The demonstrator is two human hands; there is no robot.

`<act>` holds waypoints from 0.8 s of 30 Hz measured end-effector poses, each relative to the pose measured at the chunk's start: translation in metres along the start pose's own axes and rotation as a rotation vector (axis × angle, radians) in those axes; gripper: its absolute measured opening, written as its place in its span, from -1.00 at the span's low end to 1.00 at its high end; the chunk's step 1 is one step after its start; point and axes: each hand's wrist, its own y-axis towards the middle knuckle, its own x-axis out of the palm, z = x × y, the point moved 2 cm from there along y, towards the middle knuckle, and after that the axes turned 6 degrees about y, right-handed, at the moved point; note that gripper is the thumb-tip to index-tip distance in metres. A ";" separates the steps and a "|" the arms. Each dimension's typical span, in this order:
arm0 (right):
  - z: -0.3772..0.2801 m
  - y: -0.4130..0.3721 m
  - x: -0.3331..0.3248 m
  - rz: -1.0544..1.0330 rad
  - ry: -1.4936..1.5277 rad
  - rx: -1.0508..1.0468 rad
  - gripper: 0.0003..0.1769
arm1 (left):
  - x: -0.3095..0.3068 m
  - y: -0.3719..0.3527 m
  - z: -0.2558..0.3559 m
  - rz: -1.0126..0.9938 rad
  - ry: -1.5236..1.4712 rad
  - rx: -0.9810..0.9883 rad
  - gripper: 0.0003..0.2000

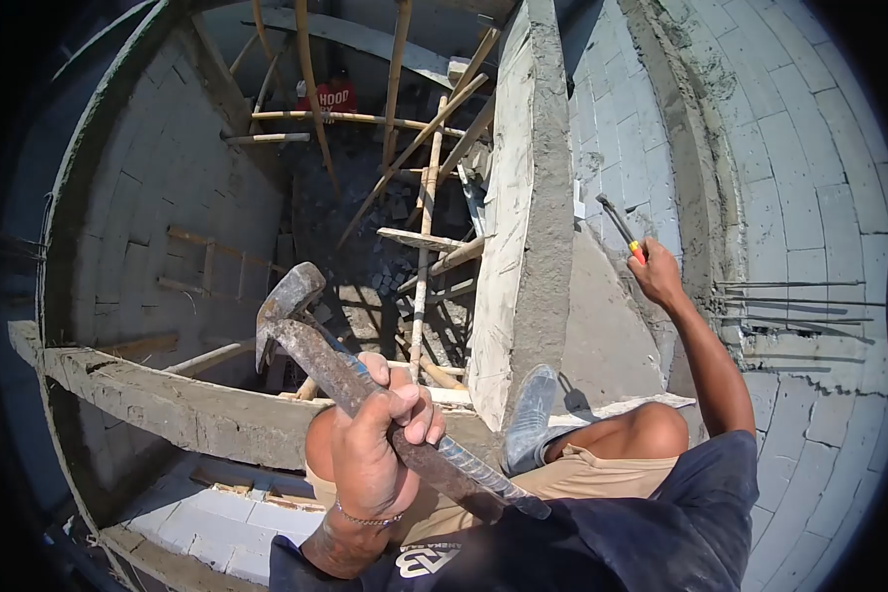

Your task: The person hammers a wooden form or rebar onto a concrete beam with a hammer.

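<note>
My left hand [380,444] is closed around a hammer [296,291] and a rusty flat metal bar [439,474] together, raised before my body. The hammer's worn metal head points up and left, and its blue-grey ribbed handle runs behind the bar. In my right hand [656,273], stretched out to the right, is a tool with a red-and-yellow handle [637,254]. Its long dark shaft [617,222] ends near the block wall [612,118]; its exact kind I cannot tell. My legs straddle the concrete work, with one grey, dusty boot [530,414] beside the upright beam.
A rough concrete beam [543,197] rises ahead, and another [187,400] crosses at left. Deep below are bamboo poles [429,217], rubble and a person in a red shirt [335,97]. Steel rods [794,300] jut from the right wall [789,148].
</note>
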 end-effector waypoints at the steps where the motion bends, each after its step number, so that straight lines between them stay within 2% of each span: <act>1: 0.000 -0.004 -0.007 -0.003 0.006 0.029 -0.74 | -0.002 0.002 0.000 0.000 0.002 -0.028 -0.81; 4: 0.006 -0.026 -0.017 -0.045 -0.048 0.171 -0.71 | -0.002 0.010 0.002 0.016 0.040 -0.028 -0.87; 9: 0.016 -0.028 0.005 -0.064 0.117 0.249 -0.70 | -0.010 0.023 0.007 0.005 0.062 -0.012 -0.88; 15: 0.027 0.038 0.069 -0.094 0.265 0.302 -0.57 | -0.013 0.033 0.005 0.109 -0.004 0.103 -0.89; 19: 0.027 0.126 0.116 -0.094 0.234 0.329 -0.47 | -0.004 0.043 -0.007 0.307 0.080 0.204 -0.93; 24: 0.002 0.207 0.152 0.061 0.327 0.352 -0.41 | 0.017 0.050 -0.017 0.606 0.343 0.569 -0.91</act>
